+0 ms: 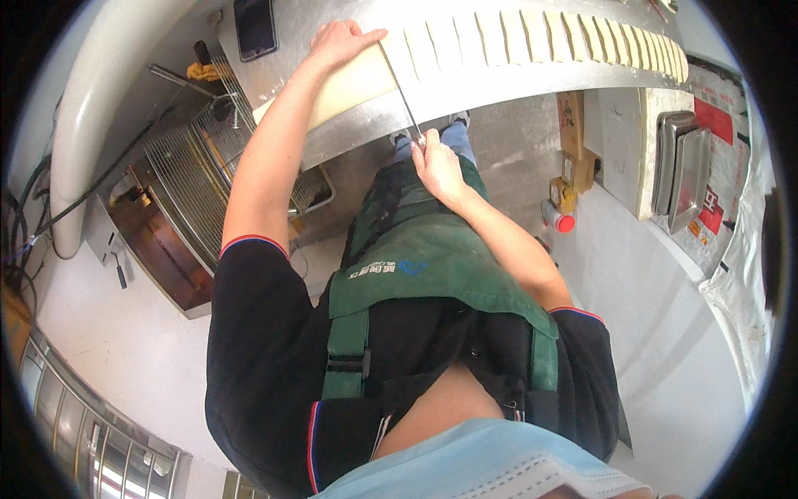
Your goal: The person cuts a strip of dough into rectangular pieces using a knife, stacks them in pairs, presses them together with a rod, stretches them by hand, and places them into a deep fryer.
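A flat sheet of pale dough (356, 87) lies on the metal worktop. My left hand (341, 45) rests on its far edge, thumb stretched out beside the tip of a long knife. The thin knife blade (400, 87) crosses the dough at its right end, from the far edge towards me. At the near edge of the worktop my right hand (438, 163) is closed round the knife's handle. To the right, a long curved row of cut dough strips (533, 38) runs along the worktop; those nearest the knife are washed out by glare.
A phone (255, 28) lies at the worktop's back left. Below left stand wire racks (187, 156) and a fryer-like metal tank (163, 240) with brown contents. Metal trays (679, 168) sit at the right, near cardboard boxes (576, 159) and a red-capped bottle (559, 218).
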A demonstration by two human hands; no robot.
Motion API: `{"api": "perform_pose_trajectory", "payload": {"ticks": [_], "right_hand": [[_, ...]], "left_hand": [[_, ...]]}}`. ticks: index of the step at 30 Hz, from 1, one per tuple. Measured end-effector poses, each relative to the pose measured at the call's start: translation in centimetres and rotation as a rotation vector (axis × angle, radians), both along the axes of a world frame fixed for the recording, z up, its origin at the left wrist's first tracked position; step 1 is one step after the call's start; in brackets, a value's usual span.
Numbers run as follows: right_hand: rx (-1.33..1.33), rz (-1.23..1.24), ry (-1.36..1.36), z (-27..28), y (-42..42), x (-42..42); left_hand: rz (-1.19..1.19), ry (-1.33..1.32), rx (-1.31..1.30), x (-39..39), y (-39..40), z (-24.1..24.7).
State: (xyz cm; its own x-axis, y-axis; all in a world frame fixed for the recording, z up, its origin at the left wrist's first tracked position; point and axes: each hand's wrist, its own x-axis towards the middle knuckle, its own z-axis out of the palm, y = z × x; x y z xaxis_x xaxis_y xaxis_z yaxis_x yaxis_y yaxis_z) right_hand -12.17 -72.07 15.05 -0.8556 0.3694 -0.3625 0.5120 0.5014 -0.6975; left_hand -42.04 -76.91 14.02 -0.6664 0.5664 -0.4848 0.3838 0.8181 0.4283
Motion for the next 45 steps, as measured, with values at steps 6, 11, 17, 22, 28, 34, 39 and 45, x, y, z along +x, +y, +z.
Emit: {"api": "perform_pose_trajectory", "payload": {"ticks": [6,11,17,22,28,34,39,45], "right_hand": [[0.024,0.015,-0.006,-0.1,0.2,-0.1],[0.071,0.063,-0.086,0.2,0.3,-0.1],[0.217,0.171,0.032,-2.5,0.6,-1.4],[0.151,0.038,0.109,-1.4,0.0,-1.5],[-0.029,0.057,-0.005,0.5,-1.9,-0.6],[-0.022,0.046,-0.003,-0.1,-2.8,-0.6],[0.004,0.064,-0.036,0.6,-2.9,-0.8],[0.101,0.147,-0.046,-0.9,-2.3,-1.4]], "left_hand": [[-0.032,0.034,0.005,0.2,0.1,0.5],[-0.048,0.104,-0.025,1.0,0.3,0.2],[0.063,0.028,0.077,-0.7,-0.5,-1.7],[0.103,0.044,0.150,-0.8,-0.9,-0.9],[0.098,0.072,0.038,-0.1,-4.1,0.3],[0.066,0.086,0.031,0.0,-4.5,-0.2],[0.052,0.090,-0.005,0.1,-4.4,-0.1],[0.037,0.133,-0.028,0.3,-4.2,-0.8]]}}
